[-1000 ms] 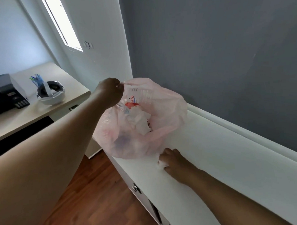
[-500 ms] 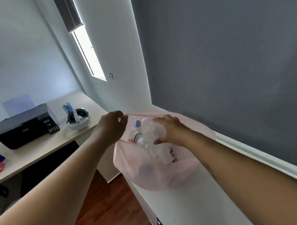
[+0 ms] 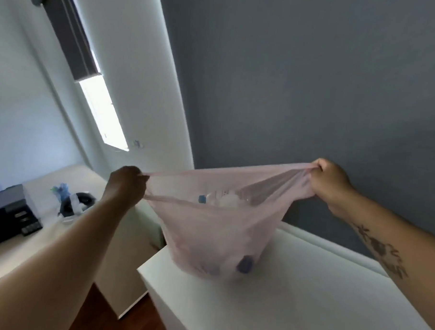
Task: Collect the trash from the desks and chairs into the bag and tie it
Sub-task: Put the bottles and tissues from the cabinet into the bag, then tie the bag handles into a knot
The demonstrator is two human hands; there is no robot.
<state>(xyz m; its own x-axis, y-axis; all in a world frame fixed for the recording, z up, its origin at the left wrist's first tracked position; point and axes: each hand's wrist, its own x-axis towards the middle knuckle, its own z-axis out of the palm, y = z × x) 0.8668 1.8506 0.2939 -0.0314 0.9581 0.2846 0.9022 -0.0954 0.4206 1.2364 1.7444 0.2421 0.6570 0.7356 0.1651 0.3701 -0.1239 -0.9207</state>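
Note:
A thin pink plastic bag (image 3: pixel 216 229) rests with its bottom on the corner of a white cabinet top (image 3: pixel 292 305). My left hand (image 3: pixel 125 185) grips the left side of the bag's rim and my right hand (image 3: pixel 328 179) grips the right side, so the mouth is stretched wide between them. Inside, near the top, lie a clear bottle with a blue cap (image 3: pixel 202 198) and crumpled white paper (image 3: pixel 231 201). A dark blue item (image 3: pixel 244 264) shows through the plastic at the bottom.
A grey wall stands right behind the cabinet. To the left is a beige desk (image 3: pixel 10 253) with a black printer (image 3: pixel 7 213) and a white bowl-shaped holder (image 3: pixel 76 204) with blue items. Wooden floor (image 3: pixel 120 320) shows between the desk and the cabinet.
My right hand took a scrap off the cabinet top, dropped it into the bag, then grabbed the rim's right side. Both hands have pulled the mouth wide and lifted it.

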